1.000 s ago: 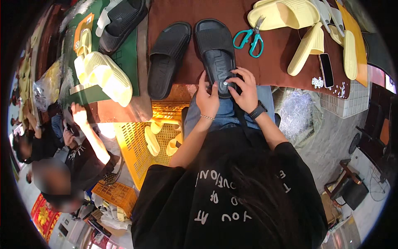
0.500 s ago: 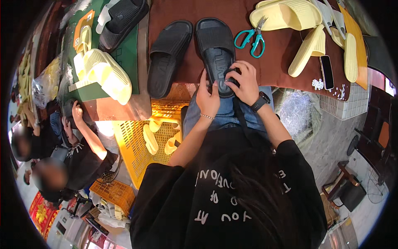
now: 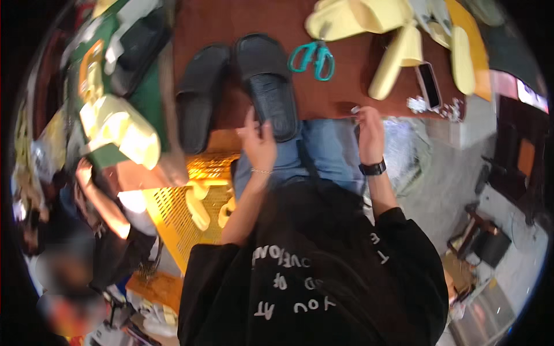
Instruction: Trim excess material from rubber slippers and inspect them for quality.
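Two black slide sandals lie side by side at the near edge of the brown-covered table, their heels overhanging it. My left hand grips the near left edge of the right-hand slide sandal, thumb over its footbed and fingers along its side. The left-hand slide sandal lies untouched. Off to the right, over the table's front edge, my right hand is closed in a pinch, with a small white piece at its fingertips. Motion blurs both hands a little.
Teal-handled scissors lie beyond the sandals. Pale yellow slides are at the far right, near a phone and scattered small white pieces. A yellow crate stands below left. Another person's arm shows at left.
My right hand has left the slide sandal and moved right, toward the table's front edge. My left hand has stayed at the sandal. The whole view has shifted.
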Tool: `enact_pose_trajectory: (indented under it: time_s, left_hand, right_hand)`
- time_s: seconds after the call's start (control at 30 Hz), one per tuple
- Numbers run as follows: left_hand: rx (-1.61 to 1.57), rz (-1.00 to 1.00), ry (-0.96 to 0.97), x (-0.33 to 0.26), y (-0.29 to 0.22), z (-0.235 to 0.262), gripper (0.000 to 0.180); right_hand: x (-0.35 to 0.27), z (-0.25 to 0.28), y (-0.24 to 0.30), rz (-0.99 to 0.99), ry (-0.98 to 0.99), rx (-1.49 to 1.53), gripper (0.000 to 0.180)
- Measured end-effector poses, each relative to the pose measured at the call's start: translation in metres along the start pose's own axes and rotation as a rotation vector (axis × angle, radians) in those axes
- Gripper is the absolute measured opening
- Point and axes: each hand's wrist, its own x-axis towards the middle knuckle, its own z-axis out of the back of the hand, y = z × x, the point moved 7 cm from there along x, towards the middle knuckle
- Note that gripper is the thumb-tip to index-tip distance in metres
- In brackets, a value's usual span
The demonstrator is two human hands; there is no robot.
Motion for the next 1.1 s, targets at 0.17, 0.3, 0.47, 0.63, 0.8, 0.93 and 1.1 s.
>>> enact_pose_trajectory:
  time_s: [0.17, 0.3, 0.47, 0.63, 0.8, 0.93, 1.1]
  left_hand:
    - [-0.157, 0.047, 0.040, 0.001, 0.005, 0.009, 0.049]
    - [-0.150, 0.033, 0.059, -0.003, -0.006, -0.002, 0.048]
    - [-0.156, 0.038, 0.064, -0.002, 0.003, -0.003, 0.048]
    - [-0.143, 0.015, 0.035, 0.004, 0.000, 0.003, 0.047]
    - [-0.147, 0.083, 0.059, 0.006, -0.002, -0.004, 0.048]
    - [-0.354, 0.045, 0.051, -0.004, -0.013, 0.003, 0.046]
    - [-0.164, -0.123, 0.132, -0.013, -0.047, 0.047, 0.040]
  right_hand:
    - [0.031, 0.195, 0.012, 0.007, -0.557, 0.452, 0.027]
    - [0.052, 0.258, 0.022, -0.051, -0.593, 0.369, 0.021]
    - [0.072, 0.241, 0.008, -0.209, -0.606, -0.141, 0.023]
    - [0.066, 0.216, 0.010, 0.125, -0.916, -0.863, 0.046]
    - [0.071, 0.246, -0.067, -0.261, -0.856, 0.223, 0.048]
    - [0.014, 0.171, -0.099, -0.259, -0.819, 0.197, 0.036]
    - [-0.003, -0.003, -0.004, 0.245, -0.128, -0.321, 0.022]
